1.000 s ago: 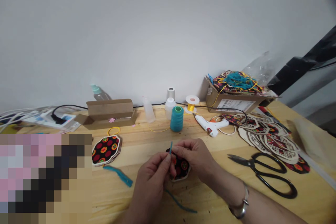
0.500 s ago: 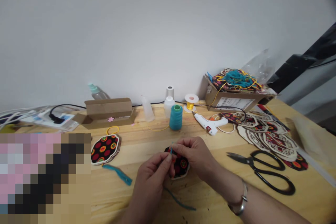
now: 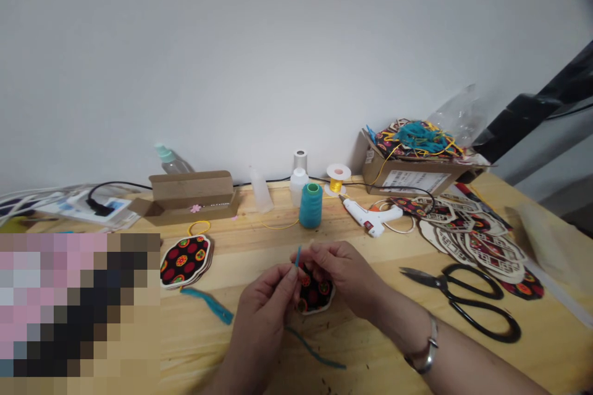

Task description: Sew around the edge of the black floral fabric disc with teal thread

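Thumb and finger of my left hand (image 3: 271, 296) pinch a short upright end of blue thread (image 3: 298, 257). Close beside it, my right hand (image 3: 348, 274) has its thumb and fingers pressed together; what they hold is too small to make out. Under both hands lies a patterned fabric piece (image 3: 317, 292) with a pale scalloped edge, partly covered by the fingers. A loose length of blue thread (image 3: 319, 356) trails on the table below. To the left is a stack of patterned pieces (image 3: 184, 263) with a yellow loop and a blue tassel (image 3: 210, 305).
Black-handled scissors (image 3: 442, 284) lie right of my hands. Behind stand a blue thread cone (image 3: 311, 206), a yellow spool (image 3: 336, 180) and a white glue gun (image 3: 372, 217). Loose scalloped pieces (image 3: 493, 253) and a filled cardboard box (image 3: 407, 176) are at the right, an open box (image 3: 192, 194) at the left.
My right fingers have drawn slightly up and away from the blue thread end, which now stands clear above my left fingertips. The left hand has shifted slightly left.
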Demonstrator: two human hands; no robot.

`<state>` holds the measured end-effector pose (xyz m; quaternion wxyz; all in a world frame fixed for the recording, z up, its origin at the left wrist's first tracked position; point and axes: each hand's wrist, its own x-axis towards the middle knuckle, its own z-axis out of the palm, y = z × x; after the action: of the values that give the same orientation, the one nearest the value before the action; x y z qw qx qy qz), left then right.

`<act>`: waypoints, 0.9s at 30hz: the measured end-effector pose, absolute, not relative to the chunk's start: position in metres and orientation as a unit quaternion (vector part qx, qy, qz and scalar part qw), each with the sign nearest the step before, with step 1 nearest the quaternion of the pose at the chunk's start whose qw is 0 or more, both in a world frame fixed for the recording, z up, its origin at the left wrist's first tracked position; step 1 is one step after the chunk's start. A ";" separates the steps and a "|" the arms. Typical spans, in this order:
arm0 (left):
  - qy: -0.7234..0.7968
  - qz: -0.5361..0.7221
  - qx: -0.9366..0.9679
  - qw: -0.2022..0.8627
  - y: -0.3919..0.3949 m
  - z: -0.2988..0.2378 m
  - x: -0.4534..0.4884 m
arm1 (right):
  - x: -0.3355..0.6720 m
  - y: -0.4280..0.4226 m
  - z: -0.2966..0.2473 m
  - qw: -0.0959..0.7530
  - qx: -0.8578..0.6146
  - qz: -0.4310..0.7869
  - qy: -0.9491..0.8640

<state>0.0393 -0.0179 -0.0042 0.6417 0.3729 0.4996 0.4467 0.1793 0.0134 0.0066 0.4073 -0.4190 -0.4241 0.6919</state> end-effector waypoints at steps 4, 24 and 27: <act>0.492 0.448 0.377 0.644 -0.017 -0.004 0.040 | 0.180 0.013 0.007 0.379 -0.375 0.732 -0.424; 0.552 0.399 0.506 0.529 -0.019 0.005 0.045 | 0.202 0.019 0.029 0.464 -0.322 0.737 -0.371; 0.566 0.424 0.488 0.512 -0.018 0.005 0.044 | 0.210 0.019 0.038 0.515 -0.304 0.722 -0.348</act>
<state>0.0442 -0.0181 0.0053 0.5120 0.4878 0.5656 0.4243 0.2098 0.0190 0.0377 0.5146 -0.3040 -0.3476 0.7225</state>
